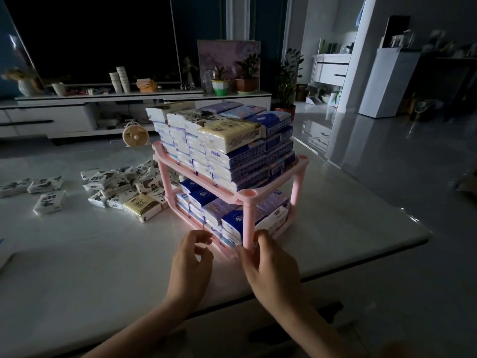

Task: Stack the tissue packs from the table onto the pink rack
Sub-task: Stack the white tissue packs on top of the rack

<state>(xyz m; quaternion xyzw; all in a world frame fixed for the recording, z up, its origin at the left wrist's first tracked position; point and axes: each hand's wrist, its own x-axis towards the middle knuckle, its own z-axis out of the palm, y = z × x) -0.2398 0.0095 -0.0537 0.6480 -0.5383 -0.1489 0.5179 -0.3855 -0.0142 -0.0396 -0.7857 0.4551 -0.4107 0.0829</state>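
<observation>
The word "Vinda" is printed in blue on the white end of a tissue pack [219, 155] in the upper stack [227, 140], which is piled high on the top shelf of the pink rack [249, 218]. A cream-yellow pack [229, 135] with dark printed characters, too small to be read, is laid on top of that stack at its near corner. The lower shelf is filled with blue and purple packs [222, 210]. Loose packs [121, 187] with black-and-white printing are scattered on the white table [90, 254], left of the rack and well apart from both hands; a cream pack [141, 205] lies at the near edge of that heap, its writing illegible.

The left hand [191, 262] is held just before the rack's bottom shelf, fingers curled and empty. The right hand [268, 264] is placed at the near corner post, fingers loosely bent against it; whether the post is gripped cannot be told.
</observation>
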